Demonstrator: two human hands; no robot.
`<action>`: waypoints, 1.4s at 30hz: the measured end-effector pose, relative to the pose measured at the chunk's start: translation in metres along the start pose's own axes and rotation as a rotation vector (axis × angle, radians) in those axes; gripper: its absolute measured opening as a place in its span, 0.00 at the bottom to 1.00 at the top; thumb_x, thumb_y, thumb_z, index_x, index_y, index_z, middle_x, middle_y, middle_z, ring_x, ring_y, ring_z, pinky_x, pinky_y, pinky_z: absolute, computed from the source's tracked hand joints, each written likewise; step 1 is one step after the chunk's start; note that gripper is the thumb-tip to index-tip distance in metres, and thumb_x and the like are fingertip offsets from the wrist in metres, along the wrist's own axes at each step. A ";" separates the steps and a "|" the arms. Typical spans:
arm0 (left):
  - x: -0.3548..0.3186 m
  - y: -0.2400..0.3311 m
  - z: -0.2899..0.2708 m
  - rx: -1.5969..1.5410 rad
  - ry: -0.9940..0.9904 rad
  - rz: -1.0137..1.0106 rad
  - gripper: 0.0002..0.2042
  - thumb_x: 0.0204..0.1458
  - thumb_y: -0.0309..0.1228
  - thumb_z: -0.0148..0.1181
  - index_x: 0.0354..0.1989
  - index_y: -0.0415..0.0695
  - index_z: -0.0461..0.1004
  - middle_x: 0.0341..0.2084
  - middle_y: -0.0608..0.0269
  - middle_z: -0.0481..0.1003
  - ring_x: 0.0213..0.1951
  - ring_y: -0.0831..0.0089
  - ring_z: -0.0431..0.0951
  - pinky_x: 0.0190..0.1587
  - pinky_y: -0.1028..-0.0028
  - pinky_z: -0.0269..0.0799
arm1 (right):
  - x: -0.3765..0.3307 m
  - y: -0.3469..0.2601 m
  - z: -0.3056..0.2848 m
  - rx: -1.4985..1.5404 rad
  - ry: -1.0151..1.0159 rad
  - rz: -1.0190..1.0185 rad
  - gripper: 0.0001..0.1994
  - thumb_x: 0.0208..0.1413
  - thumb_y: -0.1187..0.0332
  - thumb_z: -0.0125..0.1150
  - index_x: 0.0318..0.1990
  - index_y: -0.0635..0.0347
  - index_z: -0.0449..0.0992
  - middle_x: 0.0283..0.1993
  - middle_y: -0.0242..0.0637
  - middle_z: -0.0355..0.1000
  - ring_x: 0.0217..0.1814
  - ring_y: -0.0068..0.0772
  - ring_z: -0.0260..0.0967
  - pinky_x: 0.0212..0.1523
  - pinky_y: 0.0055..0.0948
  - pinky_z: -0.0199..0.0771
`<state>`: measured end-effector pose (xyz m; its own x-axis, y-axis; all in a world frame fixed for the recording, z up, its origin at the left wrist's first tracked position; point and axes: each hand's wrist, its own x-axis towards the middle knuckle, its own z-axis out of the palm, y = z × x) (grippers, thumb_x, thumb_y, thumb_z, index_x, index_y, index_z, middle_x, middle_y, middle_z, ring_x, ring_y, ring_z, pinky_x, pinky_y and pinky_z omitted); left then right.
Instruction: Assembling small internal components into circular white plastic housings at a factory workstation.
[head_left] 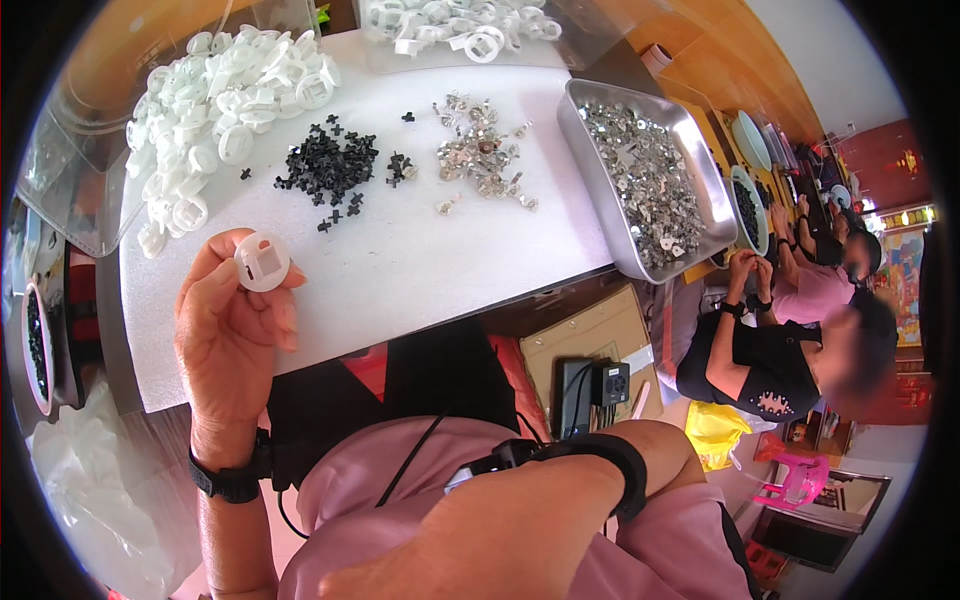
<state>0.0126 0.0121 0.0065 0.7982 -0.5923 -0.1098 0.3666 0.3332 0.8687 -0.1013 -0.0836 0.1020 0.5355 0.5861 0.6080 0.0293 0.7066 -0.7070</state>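
Observation:
My left hand (235,305) is raised over the left front of the white work mat (420,270). Its thumb and fingers pinch a round white plastic part (263,262) that has a rectangular recess in its face. Just beyond it lies a large heap of similar white plastic parts (230,90). A pile of small black cross-shaped pieces (330,165) sits to the right of that, and then a scatter of small metal pieces (480,150). Close to the camera at the lower edge, my right hand (490,535) is bent in front of my body, its fingers cut off from view.
A metal tray (722,205) full of small metal parts stands at the mat's right. More white parts fill a clear bin (590,45) at the back. A cardboard box (590,335) is below the table edge. Co-workers (760,350) sit along the right.

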 end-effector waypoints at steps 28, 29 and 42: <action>0.004 0.000 -0.005 -0.048 -0.136 -0.013 0.12 0.59 0.32 0.43 0.40 0.35 0.69 0.29 0.50 0.77 0.23 0.75 0.75 0.23 0.78 0.72 | -0.098 -0.033 -0.084 -1.937 0.972 1.127 0.06 0.52 0.73 0.52 0.31 0.69 0.70 0.26 0.58 0.71 0.31 0.61 0.70 0.33 0.50 0.67; 0.004 -0.001 -0.005 -0.038 -0.140 -0.006 0.12 0.59 0.32 0.43 0.40 0.35 0.69 0.29 0.51 0.77 0.23 0.75 0.75 0.23 0.78 0.72 | -0.098 -0.035 -0.082 -1.935 0.972 1.127 0.06 0.52 0.73 0.52 0.31 0.69 0.70 0.26 0.58 0.71 0.31 0.61 0.70 0.33 0.50 0.67; 0.003 -0.001 -0.006 -0.028 -0.146 -0.010 0.13 0.59 0.32 0.43 0.41 0.35 0.68 0.30 0.49 0.77 0.23 0.75 0.75 0.23 0.78 0.71 | -0.098 -0.037 -0.088 -1.950 1.017 1.066 0.08 0.54 0.70 0.55 0.31 0.69 0.69 0.28 0.55 0.72 0.32 0.58 0.71 0.33 0.46 0.67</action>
<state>0.0179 0.0144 0.0020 0.7175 -0.6951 -0.0450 0.3890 0.3462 0.8537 -0.0803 -0.2019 0.0368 0.9273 -0.3559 0.1157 -0.3154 -0.9096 -0.2703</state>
